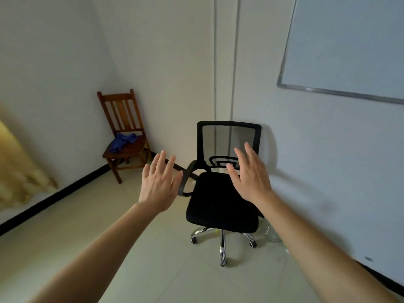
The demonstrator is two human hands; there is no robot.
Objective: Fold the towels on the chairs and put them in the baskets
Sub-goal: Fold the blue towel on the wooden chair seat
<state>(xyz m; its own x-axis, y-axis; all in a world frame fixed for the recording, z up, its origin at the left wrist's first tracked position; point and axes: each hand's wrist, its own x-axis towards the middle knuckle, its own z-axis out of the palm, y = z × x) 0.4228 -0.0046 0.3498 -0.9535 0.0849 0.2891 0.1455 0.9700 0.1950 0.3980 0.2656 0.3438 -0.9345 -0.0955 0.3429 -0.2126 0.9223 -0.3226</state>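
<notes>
A crumpled blue towel point(122, 142) lies on the seat of a wooden chair point(125, 127) in the far left corner. In the middle stands a black office chair point(220, 202) with a mesh back and nothing on its seat. Both my arms are stretched forward. My left hand point(158, 182) hovers with spread fingers just left of the office chair's armrest, holding nothing. My right hand point(251, 173) hovers over the seat's right side, fingers straight, holding nothing. No basket is in view.
White walls meet in the corner behind the chairs. A whiteboard point(349, 47) hangs on the right wall. A yellow curtain point(19, 167) hangs at the left edge. A clear plastic bottle point(271, 235) lies on the tiled floor by the office chair's base.
</notes>
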